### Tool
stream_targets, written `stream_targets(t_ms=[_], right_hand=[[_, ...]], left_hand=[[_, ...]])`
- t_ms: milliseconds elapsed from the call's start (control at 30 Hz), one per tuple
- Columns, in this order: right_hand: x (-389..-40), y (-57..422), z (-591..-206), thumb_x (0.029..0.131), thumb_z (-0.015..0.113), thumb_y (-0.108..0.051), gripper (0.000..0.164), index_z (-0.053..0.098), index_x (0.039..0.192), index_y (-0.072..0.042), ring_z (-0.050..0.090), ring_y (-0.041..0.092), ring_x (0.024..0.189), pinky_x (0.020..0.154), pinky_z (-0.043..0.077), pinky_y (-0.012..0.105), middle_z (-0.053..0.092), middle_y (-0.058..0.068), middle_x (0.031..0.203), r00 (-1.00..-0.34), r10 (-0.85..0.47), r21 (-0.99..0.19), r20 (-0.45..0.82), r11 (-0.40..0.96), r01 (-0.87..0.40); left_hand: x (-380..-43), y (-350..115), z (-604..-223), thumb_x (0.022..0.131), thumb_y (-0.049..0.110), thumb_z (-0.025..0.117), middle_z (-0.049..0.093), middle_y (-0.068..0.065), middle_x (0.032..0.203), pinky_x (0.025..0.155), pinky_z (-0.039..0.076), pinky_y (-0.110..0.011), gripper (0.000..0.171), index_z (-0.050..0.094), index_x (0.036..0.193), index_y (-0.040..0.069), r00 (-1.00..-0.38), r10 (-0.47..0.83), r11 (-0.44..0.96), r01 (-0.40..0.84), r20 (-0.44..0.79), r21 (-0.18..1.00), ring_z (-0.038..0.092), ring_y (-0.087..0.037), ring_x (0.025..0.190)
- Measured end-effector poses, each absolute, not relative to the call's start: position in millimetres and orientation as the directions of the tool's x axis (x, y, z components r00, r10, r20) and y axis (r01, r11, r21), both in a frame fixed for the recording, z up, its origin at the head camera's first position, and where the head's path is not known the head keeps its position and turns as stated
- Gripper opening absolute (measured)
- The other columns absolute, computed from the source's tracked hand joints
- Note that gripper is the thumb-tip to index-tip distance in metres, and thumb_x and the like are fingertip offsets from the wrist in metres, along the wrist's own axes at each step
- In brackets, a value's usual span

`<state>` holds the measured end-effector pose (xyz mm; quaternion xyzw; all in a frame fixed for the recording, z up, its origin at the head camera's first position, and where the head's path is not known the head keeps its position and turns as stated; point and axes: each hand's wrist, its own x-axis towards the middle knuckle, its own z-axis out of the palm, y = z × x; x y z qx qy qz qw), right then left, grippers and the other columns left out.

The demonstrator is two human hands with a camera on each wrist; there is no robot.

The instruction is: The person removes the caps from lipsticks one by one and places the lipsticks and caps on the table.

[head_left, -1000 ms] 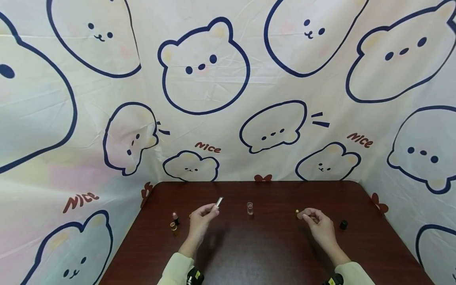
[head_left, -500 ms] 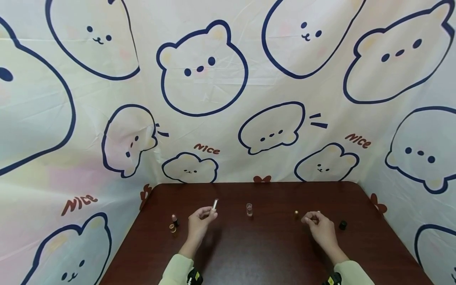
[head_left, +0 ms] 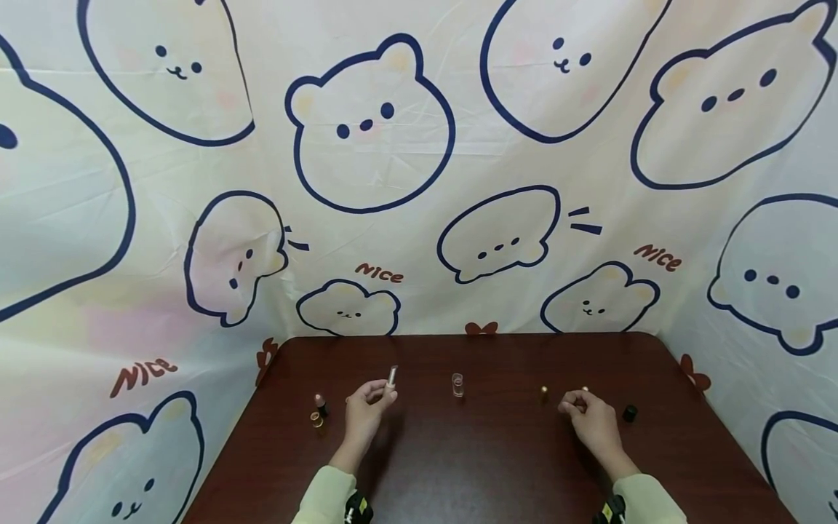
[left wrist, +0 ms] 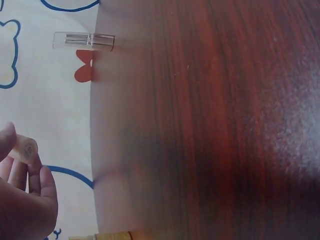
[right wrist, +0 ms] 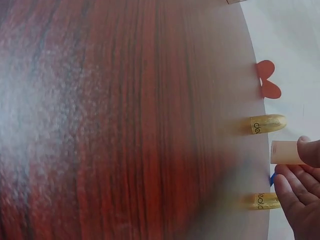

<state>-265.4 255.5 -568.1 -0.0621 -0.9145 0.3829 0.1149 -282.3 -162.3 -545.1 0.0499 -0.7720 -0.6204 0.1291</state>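
Note:
My left hand is raised over the left half of the table and pinches a pale-based lipstick with a silvery upper part. Its round beige end faces the left wrist camera. On the right, my right hand grips a pale pink lipstick cap between thumb and fingers; in the head view the fingers hide it. Two gold bullet-shaped pieces with dark lettering stand near that hand: one gold piece to its left, another gold piece behind its fingers.
A clear lipstick tube stands upright at mid-table. An uncapped pink lipstick and a gold-rimmed piece are on the left, a small black cap on the right. A bear-printed cloth hangs behind the brown table.
My right hand has moved right, away from the gold piece it was beside, which now shows fully. My left hand has shifted slightly left, and its lipstick is tilted more upright.

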Motion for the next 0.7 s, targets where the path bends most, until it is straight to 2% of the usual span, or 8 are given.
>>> stream_targets(t_ms=[100,200,233,333,700], right_hand=[[-266.7,257.0,-568.5,0.092,0.068,-0.016,0.02,0.068,0.105,-0.001,0.063,0.023,0.076,0.062,0.049,0.038,0.069,0.012,0.092,-0.967,0.199,-0.711,0.161,0.703,0.026],[-267.7,257.8,-569.0,0.092,0.069,-0.016,0.02,0.068,0.104,0.0,0.061,0.022,0.072,0.059,0.047,0.037,0.068,0.011,0.088,-0.968,0.194,-0.704,0.159,0.71,0.027],[-268.1,257.8,-569.2,0.091,0.069,-0.016,0.02,0.068,0.103,0.0,0.06,0.021,0.07,0.059,0.046,0.036,0.068,0.01,0.087,-0.968,0.195,-0.703,0.157,0.711,0.029],[-269.1,257.4,-570.8,0.091,0.069,-0.015,0.02,0.068,0.104,0.0,0.06,0.019,0.069,0.058,0.046,0.034,0.068,0.01,0.087,-0.968,0.197,-0.702,0.156,0.711,0.032],[-269.8,256.7,-575.8,0.092,0.068,-0.014,0.018,0.066,0.105,-0.002,0.063,0.025,0.078,0.061,0.049,0.038,0.068,0.011,0.091,-0.972,0.192,-0.709,0.135,0.704,0.041]], left_hand=[[-283.8,-161.6,-545.9,0.084,0.01,0.076,0.073,-0.007,0.096,0.085,0.048,-0.039,0.022,0.07,0.104,0.002,-0.958,-0.251,0.239,0.077,0.138,0.968,0.067,-0.02,0.092],[-285.6,-160.9,-547.4,0.084,0.006,0.076,0.073,-0.008,0.095,0.082,0.05,-0.033,0.02,0.07,0.103,0.001,-0.953,-0.27,0.24,0.069,0.135,0.968,0.066,-0.021,0.091],[-285.8,-160.7,-547.8,0.084,0.005,0.076,0.072,-0.008,0.095,0.074,0.052,-0.03,0.02,0.07,0.102,0.001,-0.952,-0.275,0.24,0.066,0.133,0.969,0.066,-0.021,0.09],[-287.0,-160.1,-549.2,0.083,0.003,0.076,0.071,-0.008,0.094,0.068,0.051,-0.022,0.02,0.071,0.102,0.001,-0.948,-0.289,0.233,0.065,0.133,0.97,0.065,-0.02,0.087],[-291.5,-159.6,-554.8,0.079,-0.001,0.078,0.069,-0.009,0.09,0.065,0.051,-0.021,0.02,0.069,0.098,-0.001,-0.934,-0.331,0.249,0.051,0.134,0.967,0.066,-0.02,0.083]])
